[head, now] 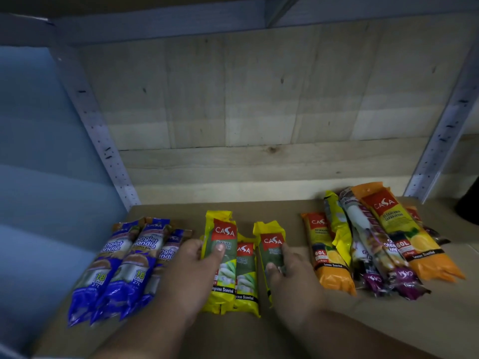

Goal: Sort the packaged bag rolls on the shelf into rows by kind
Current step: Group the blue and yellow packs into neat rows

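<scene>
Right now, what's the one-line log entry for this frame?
blue packs rowed left | left hand, right hand aligning yellow packs | mixed pile right, unsorted

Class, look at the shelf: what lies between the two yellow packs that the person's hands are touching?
In the head view, a third yellow pack lies between the left-hand yellow pack and the right-hand yellow pack, set nearer the shelf's front edge.

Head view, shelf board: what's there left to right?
Three blue singlet-handle bag packs → left hand → yellow lemongrass packs → right hand on another yellow pack → mixed pile of orange, yellow and purple packs.
</scene>
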